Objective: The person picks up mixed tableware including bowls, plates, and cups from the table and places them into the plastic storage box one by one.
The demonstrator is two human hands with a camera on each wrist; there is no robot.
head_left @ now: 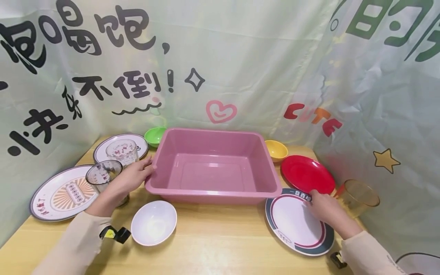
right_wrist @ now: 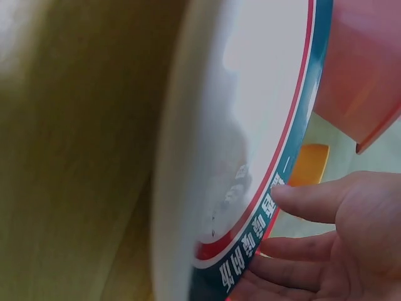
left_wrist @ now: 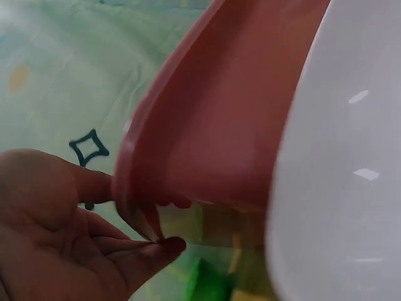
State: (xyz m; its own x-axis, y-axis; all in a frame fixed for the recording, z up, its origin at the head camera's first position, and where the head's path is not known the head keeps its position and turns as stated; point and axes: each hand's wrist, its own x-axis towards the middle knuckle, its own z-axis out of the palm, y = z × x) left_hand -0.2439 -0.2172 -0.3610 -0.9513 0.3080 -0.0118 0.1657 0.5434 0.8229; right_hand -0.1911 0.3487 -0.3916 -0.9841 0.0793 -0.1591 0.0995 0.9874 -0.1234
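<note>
On the head view I'm watching a rectangular pink plastic basin (head_left: 213,173) sitting mid-surface (head_left: 213,248), its smooth walls flaring up to a rolled rim. Its opening is facing up, its long axis running left to right. The left hand (head_left: 132,177) is gripping its left rim. To the right, a smooth, round white plate (head_left: 297,221) is lying near the basin's near right corner, its lettered edge pointing away from the wearer; being round, it's showing no long axis. The right hand (head_left: 328,210) is holding its far right rim, near a glossy red plate (head_left: 307,173) and an amber, see-through cup (head_left: 357,196).

On the left wrist view I'm seeing thumb and fingers closing around the basin's rim, while a shiny white bowl (left_wrist: 341,150) is filling the right side.

On the right wrist view I'm seeing the thumb pressing on the plate's teal, red-lined border, fingers curling underneath; a yellow bowl (right_wrist: 308,164) is showing beyond. I can't tell whether the plate is lifting clear of the surface.
</note>
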